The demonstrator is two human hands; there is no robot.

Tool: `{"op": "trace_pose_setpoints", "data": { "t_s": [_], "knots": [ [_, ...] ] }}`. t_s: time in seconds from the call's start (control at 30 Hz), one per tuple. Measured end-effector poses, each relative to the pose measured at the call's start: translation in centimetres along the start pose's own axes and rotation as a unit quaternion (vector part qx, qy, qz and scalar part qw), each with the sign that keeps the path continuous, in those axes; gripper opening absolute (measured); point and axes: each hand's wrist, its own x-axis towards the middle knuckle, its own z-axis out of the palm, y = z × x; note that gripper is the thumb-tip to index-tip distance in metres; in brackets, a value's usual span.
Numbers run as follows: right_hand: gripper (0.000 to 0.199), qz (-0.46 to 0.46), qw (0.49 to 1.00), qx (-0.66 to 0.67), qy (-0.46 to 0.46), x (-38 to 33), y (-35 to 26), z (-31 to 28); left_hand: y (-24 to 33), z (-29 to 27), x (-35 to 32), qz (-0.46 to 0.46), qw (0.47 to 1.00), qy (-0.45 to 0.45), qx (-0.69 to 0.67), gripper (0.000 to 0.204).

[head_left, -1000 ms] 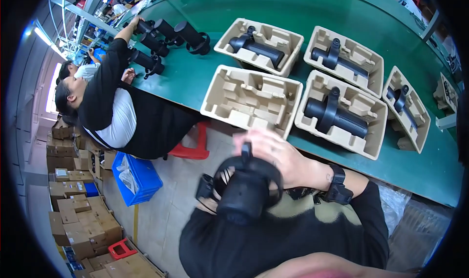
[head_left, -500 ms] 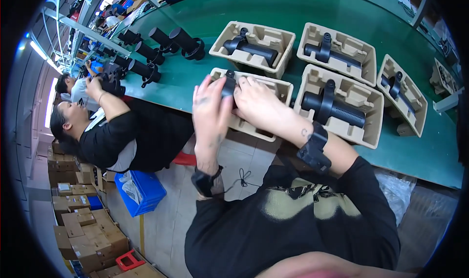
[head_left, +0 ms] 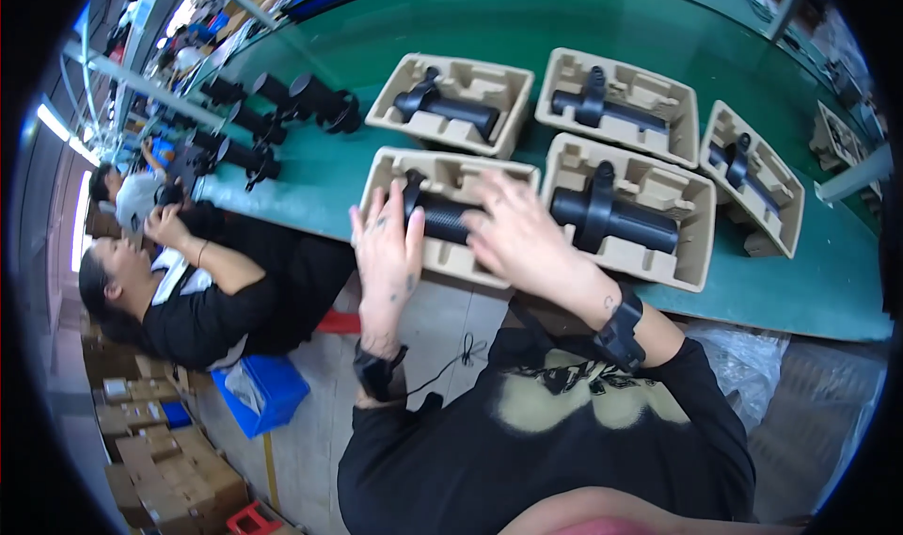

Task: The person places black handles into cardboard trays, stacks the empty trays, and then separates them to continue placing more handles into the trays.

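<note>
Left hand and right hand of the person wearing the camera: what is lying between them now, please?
In the head view, part of a black tube shows between the left hand and the right hand, inside a beige tray.

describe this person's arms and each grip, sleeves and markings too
Short black sleeves cover the upper arms. The left grip and right grip are ungloved; small dark markings show on the left and on the right forearm. Black wrist devices sit on both sides; a thin cable seems to run from the left.
</note>
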Motion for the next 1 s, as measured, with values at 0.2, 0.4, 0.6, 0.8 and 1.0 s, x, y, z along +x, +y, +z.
{"op": "trace_pose_setpoints", "data": {
  "t_s": [0.2, 0.4, 0.6, 0.8, 1.0],
  "knots": [
    [0.036, 0.110, 0.994, 0.011, 0.025, -4.7, 0.1, -14.1, 0.8, -6.3, 1.9, 0.138, 0.986, -0.065, 0.072, 0.053],
    [0.041, 0.472, 0.865, -0.159, -0.057, -8.2, 11.1, -22.7, 8.6, -9.1, 10.5, 0.208, 0.960, -0.168, -0.089, 0.031],
    [0.037, 0.286, 0.909, -0.295, 0.072, -11.7, 15.7, -18.1, 8.2, 8.8, 19.9, 0.191, 0.913, -0.349, 0.087, 0.049],
    [0.032, 0.288, 0.948, -0.126, 0.037, -11.3, 18.4, -19.5, 8.7, 7.9, 22.7, 0.044, 0.946, -0.286, -0.145, 0.054],
    [0.033, 0.329, 0.938, -0.111, -0.008, -8.6, 16.5, -18.9, 11.3, 8.7, 21.4, 0.105, 0.961, -0.253, -0.040, 0.058]
  ]
}}
